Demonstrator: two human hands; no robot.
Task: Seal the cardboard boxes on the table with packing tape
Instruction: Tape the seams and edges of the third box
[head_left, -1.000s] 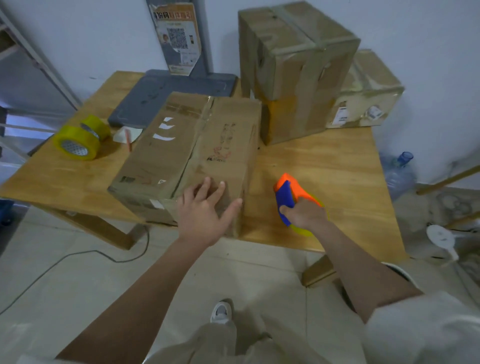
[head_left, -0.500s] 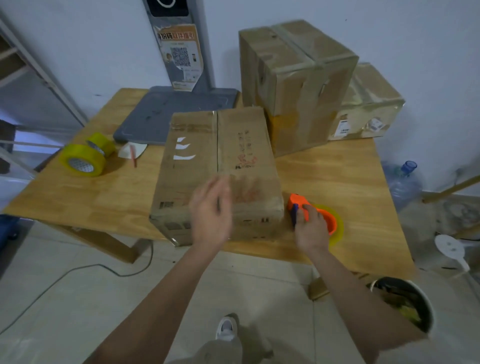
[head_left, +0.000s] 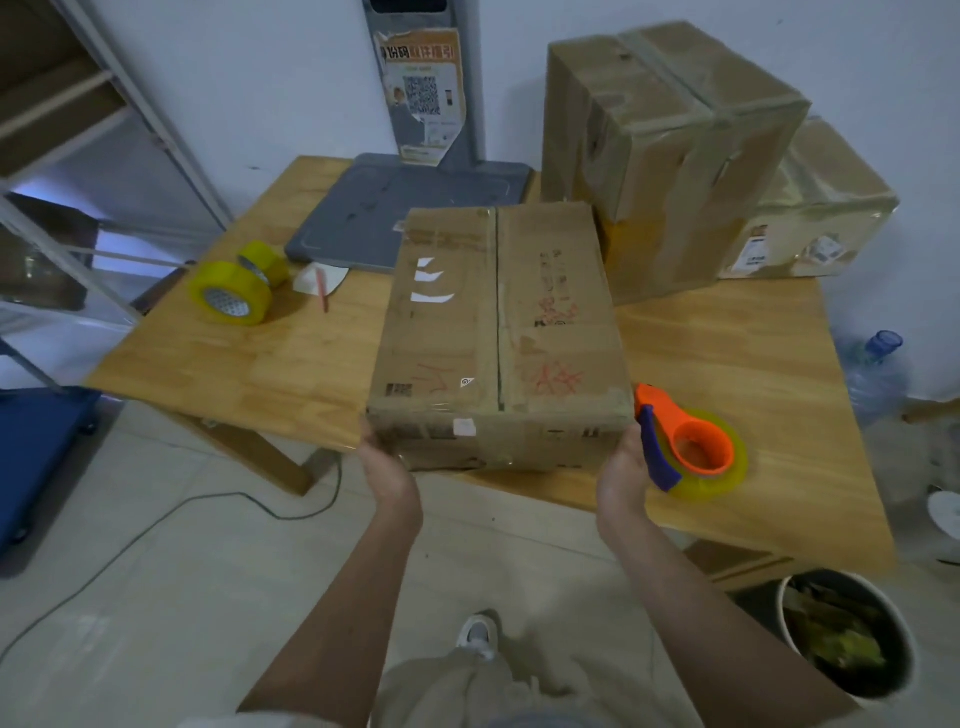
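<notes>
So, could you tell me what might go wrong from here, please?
1. The cardboard box juts over the near edge of the table, so it could tip off if pulled further.
2. The tape dispenser lies right beside the right hand, so a nudge might slide it toward the edge.
3. Both the left hand and the right hand are on the box corners, leaving none free for taping.

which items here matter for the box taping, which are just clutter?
Job:
cardboard box, left hand and right hand at its near corners
tape dispenser
taped boxes
spare tape rolls

Lying about:
grey tray
red pen
bin
water bottle
</notes>
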